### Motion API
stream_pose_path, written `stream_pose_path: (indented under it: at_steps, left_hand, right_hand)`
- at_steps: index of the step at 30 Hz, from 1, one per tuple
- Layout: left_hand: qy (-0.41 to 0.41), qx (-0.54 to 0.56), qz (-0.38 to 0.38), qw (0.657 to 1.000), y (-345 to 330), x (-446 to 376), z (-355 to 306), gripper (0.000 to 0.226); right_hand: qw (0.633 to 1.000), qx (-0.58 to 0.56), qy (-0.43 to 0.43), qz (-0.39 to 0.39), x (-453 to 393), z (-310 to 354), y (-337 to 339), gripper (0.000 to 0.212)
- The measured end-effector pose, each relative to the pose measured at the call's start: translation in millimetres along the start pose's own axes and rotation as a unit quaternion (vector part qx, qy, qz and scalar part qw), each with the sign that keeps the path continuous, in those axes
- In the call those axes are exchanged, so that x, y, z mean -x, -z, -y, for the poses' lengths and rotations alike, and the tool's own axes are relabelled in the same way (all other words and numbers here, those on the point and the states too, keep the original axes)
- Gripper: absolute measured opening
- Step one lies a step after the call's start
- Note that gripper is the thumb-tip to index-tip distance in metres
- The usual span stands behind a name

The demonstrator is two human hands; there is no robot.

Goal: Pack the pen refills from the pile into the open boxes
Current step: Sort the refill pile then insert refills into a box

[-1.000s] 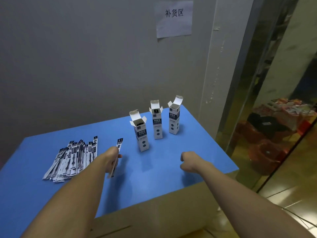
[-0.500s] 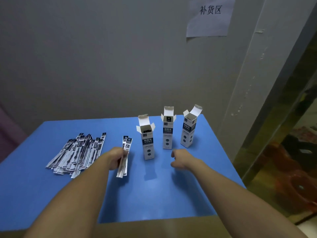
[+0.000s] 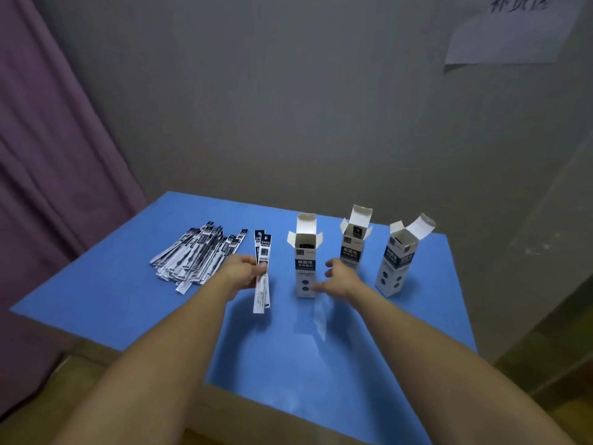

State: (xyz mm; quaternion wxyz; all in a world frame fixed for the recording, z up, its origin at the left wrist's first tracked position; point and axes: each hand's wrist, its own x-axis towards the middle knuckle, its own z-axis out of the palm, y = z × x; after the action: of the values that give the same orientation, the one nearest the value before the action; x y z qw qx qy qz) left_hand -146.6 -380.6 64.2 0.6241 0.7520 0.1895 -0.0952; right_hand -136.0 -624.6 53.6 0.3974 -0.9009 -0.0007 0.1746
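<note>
Pen refills (image 3: 262, 271), a few, stand gripped in our left hand (image 3: 243, 273) at frame centre, right of the pile (image 3: 199, 255), while our open right hand (image 3: 338, 279) touches the nearest open box (image 3: 305, 256)

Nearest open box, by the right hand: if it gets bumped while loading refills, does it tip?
Probably tips easily: the nearest box is tall, narrow and upright on the smooth blue table. Thin card, likely light. The right hand, open beside it, could steady it.

Blue table (image 3: 134, 303) bears a refill pile (image 3: 195, 256) and three open boxes (image 3: 305, 256).
</note>
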Motion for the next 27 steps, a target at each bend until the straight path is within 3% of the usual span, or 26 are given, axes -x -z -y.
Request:
stream_pose_path:
  at_steps: [5,10,14,19,27]
  left_hand:
    - [-0.033,0.044,-0.052,0.997,-11.4,22.7,-9.5,0.020]
    - [-0.070,0.083,-0.103,0.989,-15.3,42.1,-28.3,0.007]
    - [-0.125,0.081,-0.111,0.983,-9.3,49.6,-44.6,0.007]
    - [-0.182,0.085,-0.136,0.970,0.7,61.1,-62.1,0.003]
    - [-0.262,0.159,-0.120,0.944,-3.6,82.0,-96.7,0.004]
  right_hand:
    - [0.999,-0.032,0.030,0.021,-12.4,-1.8,3.5,0.081]
    - [0.998,-0.052,0.035,0.008,-22.8,3.9,0.2,0.081]
    - [0.993,-0.092,0.070,-0.025,-25.6,14.7,3.4,0.079]
    - [0.991,-0.067,0.112,-0.032,-28.7,24.2,9.5,0.053]
    - [0.979,-0.046,0.196,-0.024,-10.1,21.0,13.6,0.048]
